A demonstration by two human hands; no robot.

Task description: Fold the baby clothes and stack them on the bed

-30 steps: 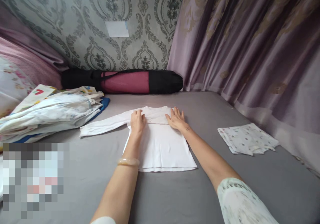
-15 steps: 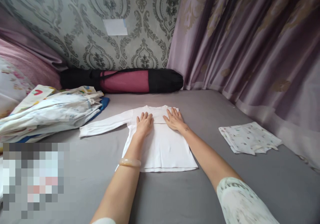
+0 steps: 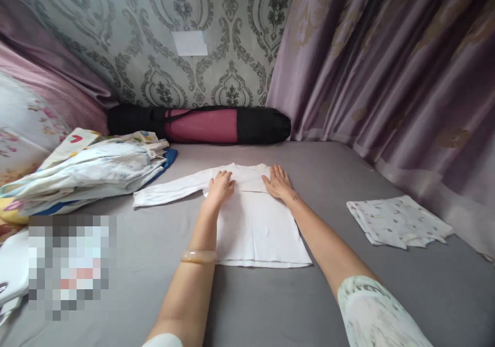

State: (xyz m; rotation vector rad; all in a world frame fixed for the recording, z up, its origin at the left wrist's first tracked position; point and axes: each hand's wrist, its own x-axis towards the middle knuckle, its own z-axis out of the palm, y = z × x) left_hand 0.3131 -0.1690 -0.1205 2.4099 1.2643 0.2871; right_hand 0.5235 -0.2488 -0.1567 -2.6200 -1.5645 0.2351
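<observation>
A white long-sleeved shirt (image 3: 263, 228) lies spread flat on the grey bed sheet, collar away from me. One sleeve (image 3: 168, 192) stretches out to the left; the other appears folded across the chest, its edge running between my hands. My left hand (image 3: 221, 187) rests on the upper left of the shirt near that outstretched sleeve's shoulder, fingers extended. On the upper right shoulder edge, my right hand (image 3: 279, 183) lies flat with its fingers spread. Neither hand grips any cloth that I can see.
A pile of clothes (image 3: 100, 166) lies at the left. To the right is a folded patterned white garment (image 3: 402, 220). A black and dark-red long bag (image 3: 201, 125) lies against the wall. Curtains (image 3: 348, 68) hang at the right. A white object (image 3: 15, 264) sits beside a blurred-out patch.
The view has turned slightly left, so everything sits further right. My left hand has slid a little left across the shirt; my right hand stays at the right shoulder.
</observation>
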